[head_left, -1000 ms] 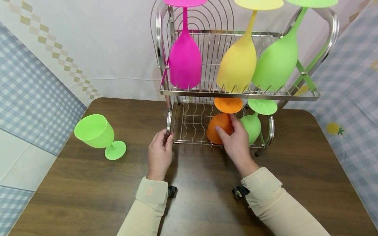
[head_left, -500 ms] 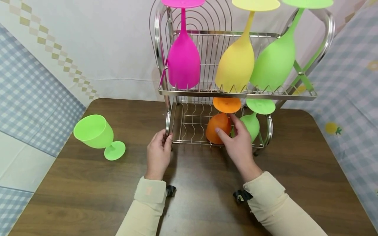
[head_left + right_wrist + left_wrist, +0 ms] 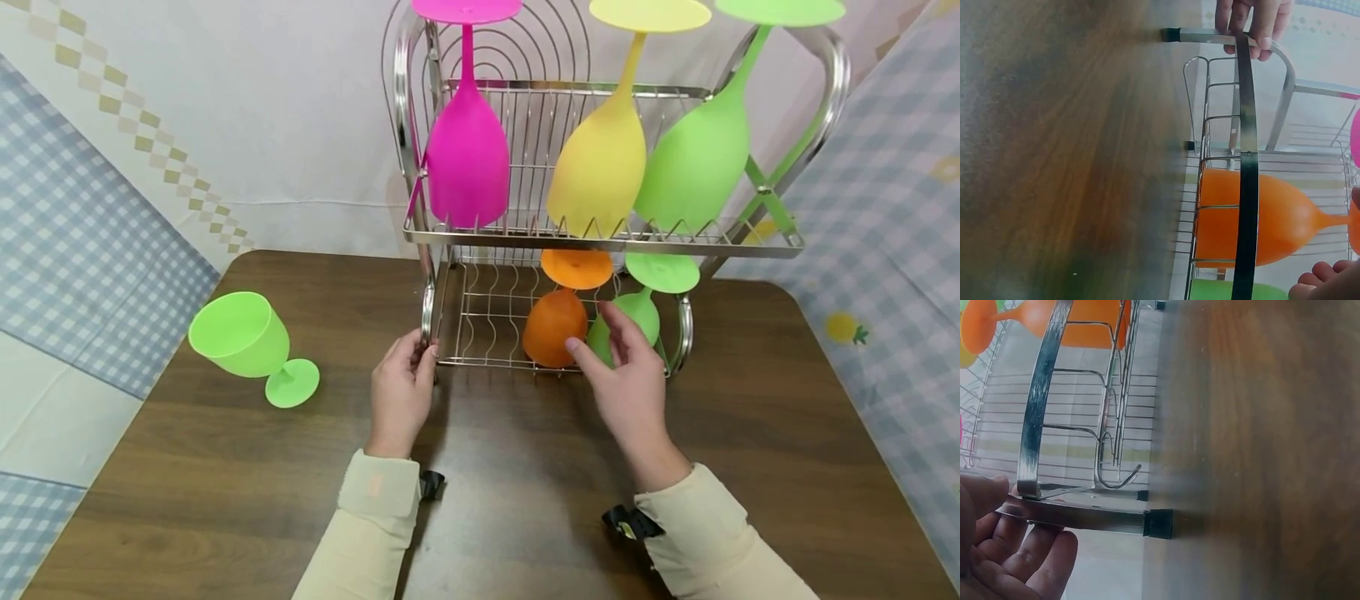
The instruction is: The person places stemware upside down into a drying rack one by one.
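Observation:
My left hand (image 3: 401, 396) holds the left front leg (image 3: 1085, 517) of a two-tier metal dish rack (image 3: 517, 239), thumb on one side and fingers on the other. On the lower tier an orange goblet (image 3: 551, 333) stands upside down, its stem partly hidden from above. My right hand (image 3: 633, 387) is just right of the orange goblet, thumb and fingers spread apart with nothing between them. The thumb tip is close to the bowl; whether it touches cannot be told. Behind those fingers a small green goblet (image 3: 647, 312) stands upside down, partly covered.
Overhead on the upper tier, magenta (image 3: 468, 162), yellow (image 3: 596, 175) and green (image 3: 697, 167) goblets stand upside down. Another green goblet (image 3: 243, 337) lies tilted on the wooden table (image 3: 517, 492) at left. Cloth (image 3: 300, 100) hangs behind and at both sides.
My right hand has let go of the orange goblet and moved right and slightly back towards me. The goblet stays in place. My left hand keeps its hold on the rack leg.

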Available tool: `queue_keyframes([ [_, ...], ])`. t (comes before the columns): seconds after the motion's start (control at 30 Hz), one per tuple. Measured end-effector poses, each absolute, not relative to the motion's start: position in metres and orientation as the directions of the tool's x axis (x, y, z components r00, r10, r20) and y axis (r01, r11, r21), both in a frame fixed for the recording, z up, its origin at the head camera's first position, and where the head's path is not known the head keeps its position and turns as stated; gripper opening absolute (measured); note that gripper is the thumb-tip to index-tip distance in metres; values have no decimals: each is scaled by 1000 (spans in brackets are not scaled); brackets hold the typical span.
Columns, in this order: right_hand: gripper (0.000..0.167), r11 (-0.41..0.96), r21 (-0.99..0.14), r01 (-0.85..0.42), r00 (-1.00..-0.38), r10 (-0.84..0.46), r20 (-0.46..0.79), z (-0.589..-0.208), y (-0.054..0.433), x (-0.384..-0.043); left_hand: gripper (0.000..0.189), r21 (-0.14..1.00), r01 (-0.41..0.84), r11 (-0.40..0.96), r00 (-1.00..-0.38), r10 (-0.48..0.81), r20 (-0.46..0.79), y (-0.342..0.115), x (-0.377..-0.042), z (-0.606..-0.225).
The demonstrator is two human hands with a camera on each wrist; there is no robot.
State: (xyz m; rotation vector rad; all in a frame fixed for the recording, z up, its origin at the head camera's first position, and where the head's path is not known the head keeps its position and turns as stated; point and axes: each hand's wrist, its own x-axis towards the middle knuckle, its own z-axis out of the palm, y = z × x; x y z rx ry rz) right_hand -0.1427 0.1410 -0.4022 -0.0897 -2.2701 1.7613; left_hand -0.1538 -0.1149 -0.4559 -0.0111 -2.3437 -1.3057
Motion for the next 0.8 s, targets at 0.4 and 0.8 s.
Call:
queue_keyframes([
  [0.4, 56, 119, -985, -121, -944, 293, 151, -413, 152, -125, 13, 799, 208, 564, -907, -195, 373, -116, -154, -453],
  [0.8, 50, -11, -996, -93, -927, 366, 83, -413, 158, -116, 13, 804, 199, 561, -912, -195, 362, -115, -153, -452],
])
